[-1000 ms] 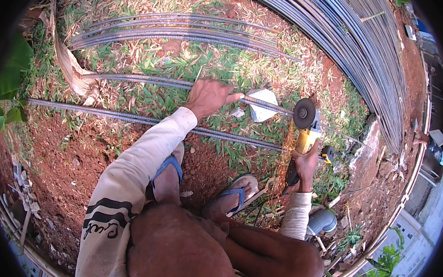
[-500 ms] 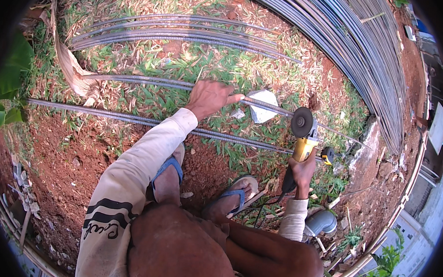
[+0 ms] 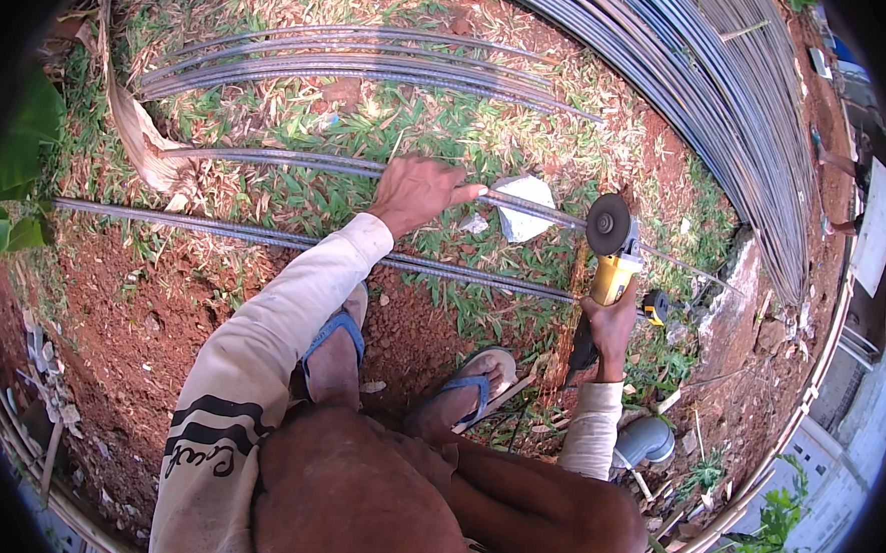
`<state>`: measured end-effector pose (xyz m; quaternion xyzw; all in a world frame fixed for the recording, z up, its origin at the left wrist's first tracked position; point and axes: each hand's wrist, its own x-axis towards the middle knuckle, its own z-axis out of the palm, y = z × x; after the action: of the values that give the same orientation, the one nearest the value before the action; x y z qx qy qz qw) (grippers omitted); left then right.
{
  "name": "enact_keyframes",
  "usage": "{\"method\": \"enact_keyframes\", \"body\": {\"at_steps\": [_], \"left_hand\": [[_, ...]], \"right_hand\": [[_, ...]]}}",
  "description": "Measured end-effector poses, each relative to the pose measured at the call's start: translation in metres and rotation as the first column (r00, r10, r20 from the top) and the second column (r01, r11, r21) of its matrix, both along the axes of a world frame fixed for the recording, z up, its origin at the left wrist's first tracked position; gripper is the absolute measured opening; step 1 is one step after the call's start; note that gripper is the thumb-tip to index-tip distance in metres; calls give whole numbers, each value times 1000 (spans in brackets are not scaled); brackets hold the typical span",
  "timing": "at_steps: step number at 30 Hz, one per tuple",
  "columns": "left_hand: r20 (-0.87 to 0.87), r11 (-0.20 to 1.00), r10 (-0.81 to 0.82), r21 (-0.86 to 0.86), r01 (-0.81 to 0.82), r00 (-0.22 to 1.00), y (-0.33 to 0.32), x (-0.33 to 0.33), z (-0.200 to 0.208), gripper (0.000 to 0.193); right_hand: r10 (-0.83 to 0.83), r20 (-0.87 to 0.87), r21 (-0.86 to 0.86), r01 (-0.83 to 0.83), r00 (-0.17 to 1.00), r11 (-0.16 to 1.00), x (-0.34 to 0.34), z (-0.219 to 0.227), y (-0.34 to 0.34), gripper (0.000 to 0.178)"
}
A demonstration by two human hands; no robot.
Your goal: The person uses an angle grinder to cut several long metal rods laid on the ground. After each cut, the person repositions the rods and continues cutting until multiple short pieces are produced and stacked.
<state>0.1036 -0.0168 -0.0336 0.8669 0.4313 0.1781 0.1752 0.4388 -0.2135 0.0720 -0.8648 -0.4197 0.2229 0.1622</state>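
Note:
My left hand (image 3: 415, 197) is closed over a pair of ribbed steel rebars (image 3: 289, 158), its thumb lying along them. Just right of that hand, the bars rest across a whitish stone (image 3: 527, 209). My right hand (image 3: 611, 323) grips a yellow and black angle grinder (image 3: 615, 278) by its body. The grinder's dark cutting disc (image 3: 608, 225) meets the bars near their right part. Orange sparks (image 3: 571, 328) stream from there toward me, past the grinder's left side. Nearer my feet lies another pair of rebars (image 3: 195, 225).
Several cut bars (image 3: 344, 68) lie on the grass farther off. A large rebar bundle (image 3: 692, 119) curves along the far right. A tape measure (image 3: 655, 308) and a grey pipe elbow (image 3: 645, 442) are near my right arm. Another person's legs (image 3: 846, 226) show at the right edge.
The grinder has shifted slightly up and right, and its disc now throws sparks toward me. My left hand stays on the bars. A person's legs have appeared at the right edge.

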Motion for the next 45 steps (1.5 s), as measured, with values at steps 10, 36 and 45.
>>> {"method": "enact_keyframes", "body": {"at_steps": [10, 36, 45], "left_hand": [[9, 1000, 2, -14, -2, 1000, -1, 0, 3, 56], [16, 999, -7, -44, 8, 1000, 0, -1, 1, 58], [-17, 996, -12, -85, 11, 1000, 2, -1, 5, 56]], "right_hand": [[49, -37, 43, -47, 998, 998, 5, -2, 1, 67], [6, -29, 1, -6, 1000, 1000, -3, 5, -2, 64], [-55, -58, -15, 54, 997, 998, -9, 2, -19, 67]]}}
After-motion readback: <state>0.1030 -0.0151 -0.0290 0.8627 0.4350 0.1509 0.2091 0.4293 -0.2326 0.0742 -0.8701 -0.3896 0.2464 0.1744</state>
